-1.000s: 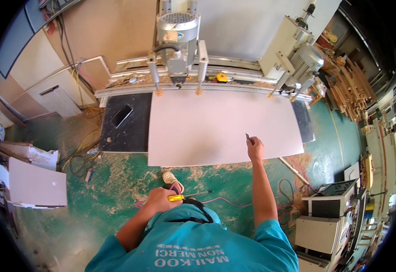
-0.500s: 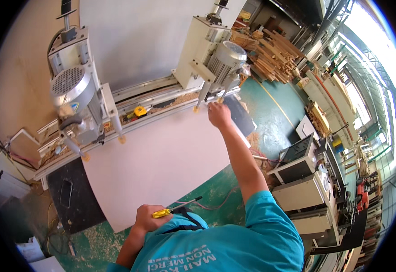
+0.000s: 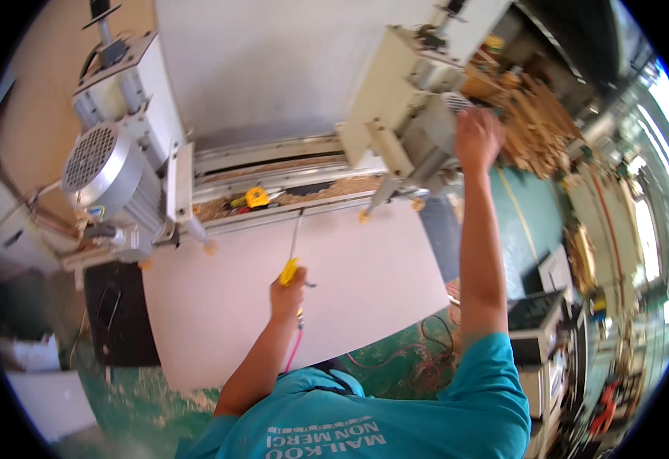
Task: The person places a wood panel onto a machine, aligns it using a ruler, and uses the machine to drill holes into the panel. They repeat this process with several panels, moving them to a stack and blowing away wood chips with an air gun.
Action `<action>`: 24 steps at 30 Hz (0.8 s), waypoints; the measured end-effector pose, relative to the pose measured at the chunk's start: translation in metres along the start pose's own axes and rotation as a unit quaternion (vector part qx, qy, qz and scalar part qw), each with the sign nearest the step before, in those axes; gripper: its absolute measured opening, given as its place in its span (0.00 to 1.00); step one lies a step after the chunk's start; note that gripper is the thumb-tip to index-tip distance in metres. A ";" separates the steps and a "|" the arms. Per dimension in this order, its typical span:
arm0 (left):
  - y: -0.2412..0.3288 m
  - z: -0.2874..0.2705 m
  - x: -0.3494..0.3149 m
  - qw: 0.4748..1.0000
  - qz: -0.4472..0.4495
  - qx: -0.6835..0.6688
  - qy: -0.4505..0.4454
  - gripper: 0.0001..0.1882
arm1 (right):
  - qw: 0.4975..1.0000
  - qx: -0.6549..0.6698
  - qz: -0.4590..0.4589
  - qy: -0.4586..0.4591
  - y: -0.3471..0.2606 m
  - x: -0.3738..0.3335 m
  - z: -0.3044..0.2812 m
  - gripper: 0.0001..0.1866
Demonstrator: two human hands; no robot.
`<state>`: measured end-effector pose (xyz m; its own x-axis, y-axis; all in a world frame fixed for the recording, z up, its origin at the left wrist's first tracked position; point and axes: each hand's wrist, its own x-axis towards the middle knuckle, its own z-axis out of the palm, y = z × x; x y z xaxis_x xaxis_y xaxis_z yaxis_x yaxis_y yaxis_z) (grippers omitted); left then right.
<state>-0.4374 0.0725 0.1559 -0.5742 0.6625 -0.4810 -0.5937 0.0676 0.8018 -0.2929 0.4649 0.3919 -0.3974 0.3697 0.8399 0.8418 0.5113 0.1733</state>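
Held out over the pale panel point(image 3: 373, 283), my left hand point(image 3: 286, 297) is wrapped round a yellow air blow gun point(image 3: 289, 271). The gun's thin metal nozzle points away from me, its end near the machine's rail point(image 3: 327, 206). From below the hand a pink hose point(image 3: 294, 350) runs down toward my body. My right arm reaches far forward, and my right hand point(image 3: 478, 139) is at the end of the right motor unit point(image 3: 430, 134). Its fingers are partly hidden and blurred, so whether they touch or grip the motor cannot be told.
A left motor unit point(image 3: 120, 172) overhangs the panel's far left. Sawdust and a yellow tape measure point(image 3: 256, 197) lie along the rail. A phone point(image 3: 108, 304) rests on the black surface at left. Timber point(image 3: 537, 126) is piled at far right; hoses point(image 3: 426, 344) trail over the green floor.
My left hand has moved from my waist forward over the panel, swinging the blow gun's nozzle toward the rail. My right hand has left the panel's far edge, rising rightward to the motor.
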 end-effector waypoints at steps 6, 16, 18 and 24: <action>-0.028 0.101 0.020 0.984 0.034 0.011 -0.172 0.23 | 0.823 0.511 0.076 -0.234 -0.079 -0.227 -0.039 0.34; -0.025 -0.013 0.231 0.728 0.317 0.602 0.082 0.19 | 0.272 0.734 0.420 -0.460 0.003 -0.356 -0.060 0.50; 0.018 -0.014 0.271 0.593 0.287 0.736 0.155 0.23 | 0.223 0.642 0.417 -0.603 0.045 -0.364 -0.070 0.35; 0.011 -0.043 0.334 0.628 0.236 0.735 0.097 0.30 | 0.379 0.479 0.347 -0.712 0.091 -0.427 -0.117 0.19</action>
<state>-0.6599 0.2626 -0.0114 -0.6332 0.7739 0.0135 0.7487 0.6080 0.2642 -0.0037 0.2632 0.1094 -0.5702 0.3689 -0.7340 0.6759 -0.2972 -0.6745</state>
